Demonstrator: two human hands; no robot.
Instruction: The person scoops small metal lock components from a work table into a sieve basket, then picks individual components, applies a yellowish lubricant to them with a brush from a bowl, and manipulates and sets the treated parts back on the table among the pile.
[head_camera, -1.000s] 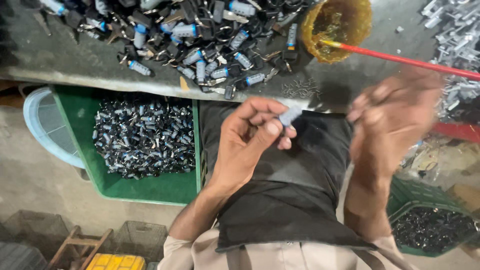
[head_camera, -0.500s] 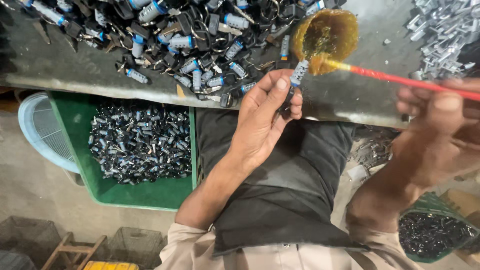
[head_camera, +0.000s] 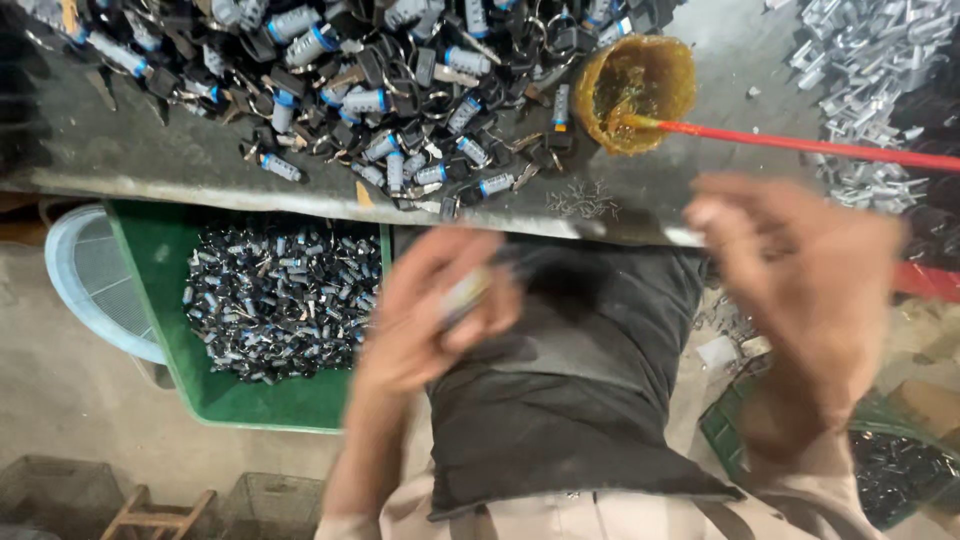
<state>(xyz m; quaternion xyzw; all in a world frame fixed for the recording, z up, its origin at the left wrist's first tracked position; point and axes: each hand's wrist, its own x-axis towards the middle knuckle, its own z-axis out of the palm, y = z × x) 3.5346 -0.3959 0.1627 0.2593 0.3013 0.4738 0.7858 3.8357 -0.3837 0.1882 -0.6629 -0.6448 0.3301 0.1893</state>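
Pinching a small silver-and-blue cylindrical metal part (head_camera: 465, 295), your left hand (head_camera: 430, 315) hovered above the green plastic crate (head_camera: 160, 250); your blurred right hand (head_camera: 800, 290) looked loosely open; dropping it seemed next.

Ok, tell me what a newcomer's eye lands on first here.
First the dark heap of small metal cylinders and keys across the grey bench, with a yellow pot of amber grease and its red-handled brush to the right. Below, a green crate holds more such parts, and the blurred left hand grips one small piece.
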